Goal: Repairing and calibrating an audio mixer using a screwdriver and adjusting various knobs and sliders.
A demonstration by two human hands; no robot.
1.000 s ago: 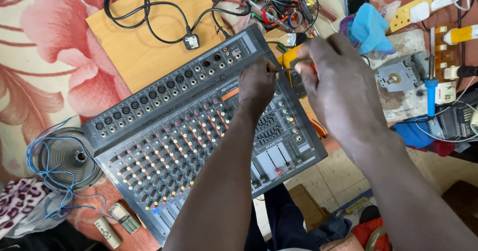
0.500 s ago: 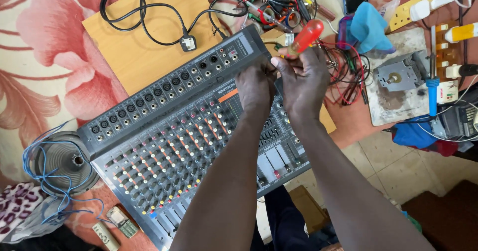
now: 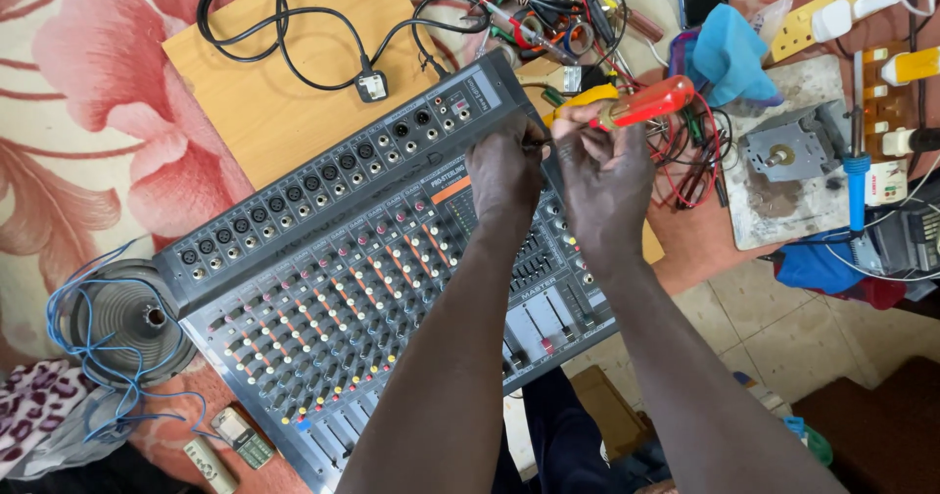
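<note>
- While the mixer (image 3: 392,288) lies slantwise across the middle of the frame, both hands meet over its upper right corner, close together and almost touching
- Right hand (image 3: 602,176): closed round a red-handled screwdriver (image 3: 641,105), whose handle points toward the upper right; the tip is hidden behind the fingers, so whether it sits in a screw cannot be told
- Left hand (image 3: 504,171): fingers curled and pressed on the mixer's top edge, just left of the right hand; whether it pinches a small part cannot be told
- Progress, as a judgement: the panel looks fully in place, knobs and faders all seated, no cover lifted and no loose screws visible, so the work at this corner appears early or midway, with the rest of the casing untouched
- Surroundings: black mains cable (image 3: 294,34) on a wooden board (image 3: 274,102) at upper left; a speaker cone (image 3: 127,318) with blue wire at lower left; tangled leads (image 3: 548,9) at top centre; a soldering iron (image 3: 857,176) at right
</note>
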